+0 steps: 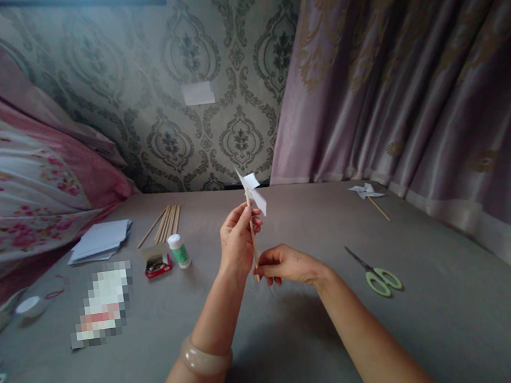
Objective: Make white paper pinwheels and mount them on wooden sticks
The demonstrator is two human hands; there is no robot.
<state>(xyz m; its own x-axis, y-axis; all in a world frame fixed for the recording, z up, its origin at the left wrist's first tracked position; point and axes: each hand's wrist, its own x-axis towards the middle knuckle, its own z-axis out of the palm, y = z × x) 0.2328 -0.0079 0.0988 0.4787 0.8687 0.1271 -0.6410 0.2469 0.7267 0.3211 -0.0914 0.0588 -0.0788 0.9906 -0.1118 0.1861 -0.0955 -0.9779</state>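
A white paper pinwheel (252, 190) on a thin wooden stick (252, 233) stands upright in the middle of the view. My left hand (236, 239) grips the stick just under the paper, fingers wrapped round it. My right hand (286, 265) pinches the stick's lower end. Both hands hover above the grey sheet (238, 344). A pale bangle (205, 358) circles my left wrist.
On the sheet lie green-handled scissors (375, 273) to the right, a second pinwheel (367, 192) near the curtain, several wooden sticks (165, 223), a glue bottle (179, 250), a small red box (156, 262), a stack of white paper (100, 241) and a tape roll (30, 305).
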